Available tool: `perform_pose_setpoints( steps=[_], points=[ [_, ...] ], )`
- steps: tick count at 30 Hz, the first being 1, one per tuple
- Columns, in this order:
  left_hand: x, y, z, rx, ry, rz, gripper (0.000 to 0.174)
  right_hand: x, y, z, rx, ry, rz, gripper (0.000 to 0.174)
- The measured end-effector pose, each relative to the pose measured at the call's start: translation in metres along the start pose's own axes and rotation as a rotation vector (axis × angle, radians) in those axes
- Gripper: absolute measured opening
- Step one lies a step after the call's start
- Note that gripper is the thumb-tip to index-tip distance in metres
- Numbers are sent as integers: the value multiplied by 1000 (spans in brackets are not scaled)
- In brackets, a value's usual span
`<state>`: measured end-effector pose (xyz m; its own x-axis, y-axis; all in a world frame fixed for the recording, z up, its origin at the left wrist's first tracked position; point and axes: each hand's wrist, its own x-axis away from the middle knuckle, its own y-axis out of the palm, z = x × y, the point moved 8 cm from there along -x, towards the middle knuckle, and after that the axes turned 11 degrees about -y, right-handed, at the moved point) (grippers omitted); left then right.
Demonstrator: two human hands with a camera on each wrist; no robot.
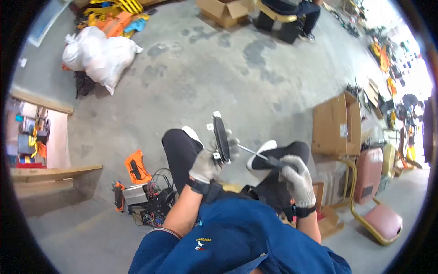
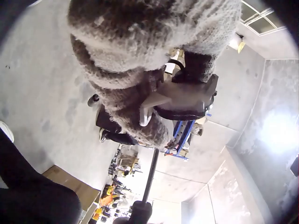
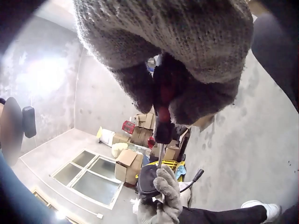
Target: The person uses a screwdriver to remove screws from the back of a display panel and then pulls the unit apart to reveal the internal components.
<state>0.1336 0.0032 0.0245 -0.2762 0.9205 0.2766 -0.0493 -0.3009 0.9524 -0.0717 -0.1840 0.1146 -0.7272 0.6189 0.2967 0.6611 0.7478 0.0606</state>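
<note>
In a knitted glove, my left hand [image 1: 207, 163] grips a long black part [image 1: 221, 137] with pale metal brackets at its ends, held above the lap. My gloved right hand [image 1: 297, 179] is curled round the dark handle of a screwdriver [image 1: 252, 152], whose shaft points at the fingers of the left hand. The right wrist view shows the handle [image 3: 163, 126] pinched between thumb and fingers, with the left hand [image 3: 164, 198] beyond it beside the black part [image 3: 148, 181]. Left-hand fingers hide where the tip ends.
On the floor at the left lie an orange part [image 1: 138, 168], a metal box [image 1: 135, 194] and tangled wires. A cardboard box [image 1: 335, 125] and a pink-seated chair [image 1: 383, 221] stand at the right. White bags [image 1: 98, 57] lie at the back left; a person's leg [image 1: 310, 20] shows at the top.
</note>
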Motion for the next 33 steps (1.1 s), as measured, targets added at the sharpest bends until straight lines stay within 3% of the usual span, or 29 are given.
perform_pose_setpoints(
  steps=[5, 9, 18, 20, 33],
  points=[
    [0, -9, -1, 32, -32, 6, 61, 1, 0, 5, -93, 86, 39, 32],
    [3, 1, 0, 1, -41, 23, 58, 2, 1, 4, -153, 50, 6, 33],
    [3, 0, -1, 58, -44, -47, 62, 7, -1, 5, -84, 61, 22, 35],
    [6, 3, 0, 20, -38, 29, 56, 7, -1, 5, -79, 52, 22, 35],
    [5, 4, -2, -15, -41, 64, 49, 7, -6, 7, -30, 52, 28, 35]
  ],
)
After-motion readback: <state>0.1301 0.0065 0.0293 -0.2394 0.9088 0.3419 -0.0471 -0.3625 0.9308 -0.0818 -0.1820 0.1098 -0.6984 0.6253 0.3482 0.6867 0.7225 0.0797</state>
